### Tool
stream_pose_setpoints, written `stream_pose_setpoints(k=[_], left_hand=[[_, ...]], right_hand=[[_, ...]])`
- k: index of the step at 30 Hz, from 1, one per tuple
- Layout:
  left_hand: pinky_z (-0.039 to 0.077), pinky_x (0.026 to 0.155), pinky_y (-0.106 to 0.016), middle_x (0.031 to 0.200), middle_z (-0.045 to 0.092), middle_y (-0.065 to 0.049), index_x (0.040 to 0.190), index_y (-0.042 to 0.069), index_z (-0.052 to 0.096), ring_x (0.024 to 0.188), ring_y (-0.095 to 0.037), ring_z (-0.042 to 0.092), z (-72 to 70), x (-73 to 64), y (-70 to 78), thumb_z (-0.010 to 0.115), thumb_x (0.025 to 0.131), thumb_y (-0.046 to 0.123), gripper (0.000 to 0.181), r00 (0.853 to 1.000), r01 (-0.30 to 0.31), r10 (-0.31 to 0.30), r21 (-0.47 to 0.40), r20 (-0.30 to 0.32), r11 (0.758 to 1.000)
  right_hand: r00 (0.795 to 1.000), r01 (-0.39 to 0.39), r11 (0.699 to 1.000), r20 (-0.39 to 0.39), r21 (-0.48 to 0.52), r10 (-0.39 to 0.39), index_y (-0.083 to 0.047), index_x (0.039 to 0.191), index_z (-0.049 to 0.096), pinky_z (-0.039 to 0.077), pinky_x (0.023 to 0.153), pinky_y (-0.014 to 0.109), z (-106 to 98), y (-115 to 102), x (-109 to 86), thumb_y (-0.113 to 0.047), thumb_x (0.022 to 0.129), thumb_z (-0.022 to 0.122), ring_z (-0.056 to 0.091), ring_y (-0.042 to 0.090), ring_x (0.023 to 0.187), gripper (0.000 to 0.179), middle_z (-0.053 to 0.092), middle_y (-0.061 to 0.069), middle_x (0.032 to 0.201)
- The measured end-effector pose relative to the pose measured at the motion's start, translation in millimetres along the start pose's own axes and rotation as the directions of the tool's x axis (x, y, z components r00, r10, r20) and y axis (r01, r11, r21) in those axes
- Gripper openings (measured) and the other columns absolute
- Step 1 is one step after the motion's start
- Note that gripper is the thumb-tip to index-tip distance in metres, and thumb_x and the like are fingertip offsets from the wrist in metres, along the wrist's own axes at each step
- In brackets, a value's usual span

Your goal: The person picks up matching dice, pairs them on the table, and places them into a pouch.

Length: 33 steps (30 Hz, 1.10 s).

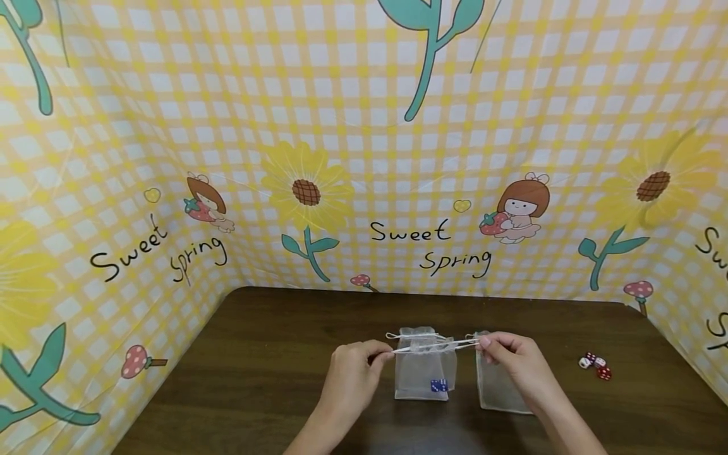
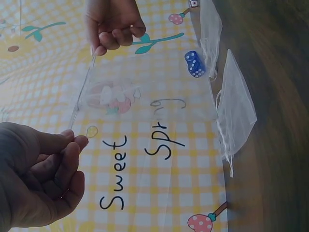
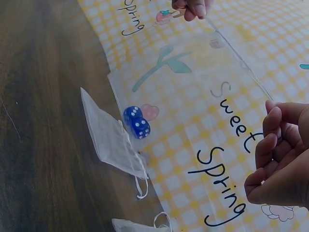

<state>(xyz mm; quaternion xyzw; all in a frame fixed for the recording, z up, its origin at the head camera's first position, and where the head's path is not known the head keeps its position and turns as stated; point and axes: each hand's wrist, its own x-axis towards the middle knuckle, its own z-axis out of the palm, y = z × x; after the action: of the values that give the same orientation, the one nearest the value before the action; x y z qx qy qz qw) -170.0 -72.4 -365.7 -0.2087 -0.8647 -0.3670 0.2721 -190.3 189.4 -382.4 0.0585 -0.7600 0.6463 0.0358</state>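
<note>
A sheer white drawstring pouch (image 2: 159,72) hangs between both hands, with two blue dice (image 3: 137,123) at its bottom. My left hand (image 1: 354,373) pinches the white drawstring (image 2: 82,94) on one side. On the other side my right hand (image 1: 514,360) pinches the cord ends between thumb and forefinger. The cord runs taut between the hands, and the pouch's mouth is gathered along it. Behind the hanging pouch, a second sheer pouch (image 1: 405,385) lies on the table, partly covered by it in the head view.
Another sheer pouch (image 1: 500,392) lies on the dark wooden table (image 1: 273,354), partly behind my right hand. Several red and white dice (image 1: 604,373) sit in a cluster at the right. A yellow checked cloth (image 1: 352,126) with printed flowers and lettering rises behind the table and along its sides.
</note>
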Motion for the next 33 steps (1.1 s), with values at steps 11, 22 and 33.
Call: stream_pose_setpoints(k=[11, 22, 33], left_hand=[[0.042, 0.047, -0.017, 0.066, 0.065, 0.003, 0.074, 0.008, 0.071, 0.055, 0.0, 0.048, -3.1, -3.0, -8.7, 0.073, 0.077, 0.004, 0.005, 0.997, 0.076, -0.076, -0.02, -0.004, 0.997], [0.041, 0.044, -0.018, 0.062, 0.062, 0.004, 0.074, 0.005, 0.072, 0.051, 0.0, 0.045, -13.3, -3.4, -19.0, 0.071, 0.079, 0.009, 0.006, 0.985, 0.17, -0.17, -0.028, -0.002, 0.985], [0.039, 0.042, -0.019, 0.059, 0.06, 0.004, 0.074, 0.005, 0.071, 0.046, 0.0, 0.04, -13.5, -2.7, -37.3, 0.071, 0.078, 0.004, 0.005, 0.976, 0.216, -0.216, 0.016, 0.001, 0.976]], right_hand=[[0.997, -0.005, 1.0, -0.076, 0.003, 0.005, 0.005, 0.084, 0.065, 0.043, 0.067, 0.023, -8.8, 1.4, 0.2, -0.011, 0.092, 0.057, 0.052, 0.01, 0.068, 0.02, 0.054, -0.003, 0.066], [0.996, -0.005, 0.999, -0.089, -0.048, 0.001, 0.014, 0.089, 0.06, 0.043, 0.066, 0.023, -12.9, 1.5, -2.9, -0.011, 0.092, 0.057, 0.051, 0.009, 0.069, 0.026, 0.054, -0.004, 0.068], [0.996, -0.047, 0.972, -0.084, -0.231, 0.028, 0.008, 0.085, 0.063, 0.038, 0.059, 0.024, 3.1, 10.3, 5.4, -0.008, 0.089, 0.059, 0.045, 0.009, 0.066, 0.017, 0.051, 0.002, 0.068]])
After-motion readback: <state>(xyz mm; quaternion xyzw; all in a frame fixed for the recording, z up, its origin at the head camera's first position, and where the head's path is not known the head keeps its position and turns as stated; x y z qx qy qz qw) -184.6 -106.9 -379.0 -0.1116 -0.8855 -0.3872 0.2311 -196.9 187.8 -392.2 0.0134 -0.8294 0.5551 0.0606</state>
